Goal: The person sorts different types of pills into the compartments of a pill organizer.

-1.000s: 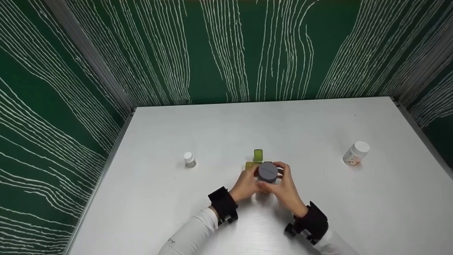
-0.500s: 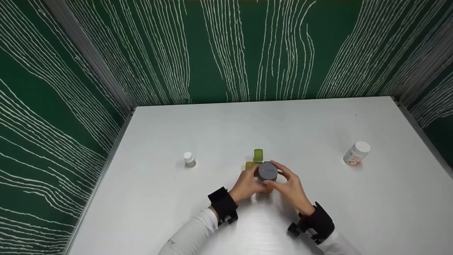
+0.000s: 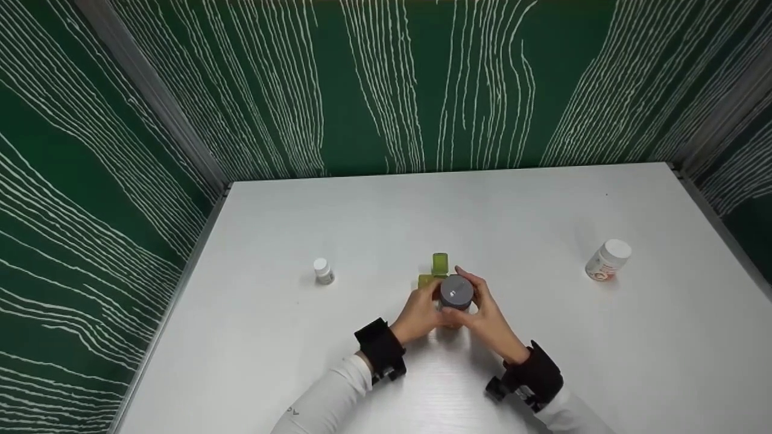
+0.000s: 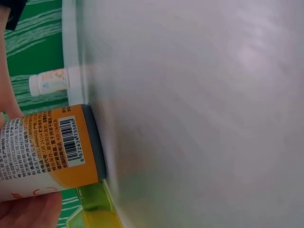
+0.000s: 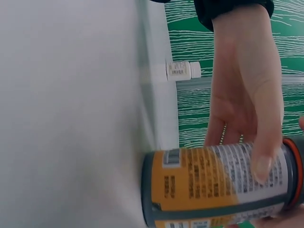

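Note:
A supplement bottle (image 4: 57, 152) with an orange and white label stands upright on the table, its base at the tabletop. My left hand (image 3: 418, 314) grips the bottle's body, thumb and fingers wrapped round the label in the right wrist view. Over the top, my right hand (image 3: 491, 325) holds the grey lid (image 3: 456, 292) between thumb and fingers. A red-orange ring (image 5: 295, 166) shows just under the lid. Right behind the bottle lie green translucent plastic compartments (image 3: 440, 264), partly hidden by the left hand and the lid.
On the left of the white table (image 3: 338, 223) stands a small white bottle (image 3: 324, 272). A larger white bottle (image 3: 607, 261) with an orange-marked label is on the right. Green walls with white lines (image 3: 368, 90) border the table's back and sides.
My right hand shifted outward to the right, then came back in on the lid, its fingers now further round the back. The lid's top marking has turned. My left hand and the bottle stayed put.

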The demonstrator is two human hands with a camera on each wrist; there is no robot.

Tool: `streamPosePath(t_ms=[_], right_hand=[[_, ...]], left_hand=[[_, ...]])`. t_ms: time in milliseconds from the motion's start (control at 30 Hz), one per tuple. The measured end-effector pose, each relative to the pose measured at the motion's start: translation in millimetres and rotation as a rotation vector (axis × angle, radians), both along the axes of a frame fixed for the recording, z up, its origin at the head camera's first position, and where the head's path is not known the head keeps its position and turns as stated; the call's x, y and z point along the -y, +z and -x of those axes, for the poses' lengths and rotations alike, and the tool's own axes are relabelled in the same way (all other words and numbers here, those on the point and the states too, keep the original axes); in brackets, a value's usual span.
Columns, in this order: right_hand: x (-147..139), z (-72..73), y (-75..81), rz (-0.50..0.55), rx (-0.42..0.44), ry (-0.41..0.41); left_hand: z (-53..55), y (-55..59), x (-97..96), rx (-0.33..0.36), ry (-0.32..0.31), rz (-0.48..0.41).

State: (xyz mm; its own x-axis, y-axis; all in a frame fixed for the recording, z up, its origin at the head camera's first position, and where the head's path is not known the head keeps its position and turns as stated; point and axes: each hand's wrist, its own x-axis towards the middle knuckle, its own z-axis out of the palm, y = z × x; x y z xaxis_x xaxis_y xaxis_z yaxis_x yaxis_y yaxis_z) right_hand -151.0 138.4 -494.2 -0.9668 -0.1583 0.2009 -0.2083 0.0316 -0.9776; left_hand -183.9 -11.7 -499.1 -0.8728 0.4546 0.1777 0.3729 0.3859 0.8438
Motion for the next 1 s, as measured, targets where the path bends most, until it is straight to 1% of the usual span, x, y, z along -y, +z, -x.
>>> streamPosePath(t_ms=[133, 233, 333, 433, 533, 600, 667, 733, 800, 867, 933, 1000], right_hand=[[7, 0.0, -2.9, 0.064, 0.009, -0.082], [9, -1.5, -5.4, 0.102, -0.023, -0.126], [8, -2.4, -6.1, 0.120, -0.047, -0.145], [4, -2.5, -4.8, 0.138, -0.039, -0.128], [-1, -1.1, 0.8, 0.163, -0.009, -0.091], [-5, 1.5, 7.8, 0.178, 0.011, -0.083], [-10, 6.0, 17.1, 0.183, 0.022, -0.100], [-17, 12.7, 26.1, 0.174, 0.031, -0.144], [-29, 21.9, 32.5, 0.135, 0.043, -0.198], [-45, 32.8, 34.5, 0.036, 0.055, -0.241], [-64, 45.1, 31.6, -0.131, 0.042, -0.269], [-84, 55.7, 25.6, -0.348, -0.003, -0.303]], left_hand=[[-0.1, -1.0, 0.1, -0.013, 0.009, -0.010], [-0.6, -1.3, -0.7, 0.000, 0.016, -0.027], [-1.0, -2.4, -1.3, 0.004, 0.015, -0.035], [-0.5, -3.4, -1.0, 0.006, -0.001, -0.036], [-0.8, -2.2, 0.0, 0.025, -0.024, -0.041], [-1.0, -0.9, 0.6, 0.046, -0.030, -0.049], [-1.2, 0.0, 0.4, 0.052, -0.025, -0.052], [-0.8, 0.2, -0.4, 0.049, -0.012, -0.051], [-0.6, 0.2, -1.2, 0.053, 0.004, -0.050], [-0.8, 0.4, -1.6, 0.070, 0.016, -0.045], [-1.2, 1.5, -2.0, 0.098, 0.028, -0.040], [-1.7, 2.9, -1.9, 0.125, 0.032, -0.037]])
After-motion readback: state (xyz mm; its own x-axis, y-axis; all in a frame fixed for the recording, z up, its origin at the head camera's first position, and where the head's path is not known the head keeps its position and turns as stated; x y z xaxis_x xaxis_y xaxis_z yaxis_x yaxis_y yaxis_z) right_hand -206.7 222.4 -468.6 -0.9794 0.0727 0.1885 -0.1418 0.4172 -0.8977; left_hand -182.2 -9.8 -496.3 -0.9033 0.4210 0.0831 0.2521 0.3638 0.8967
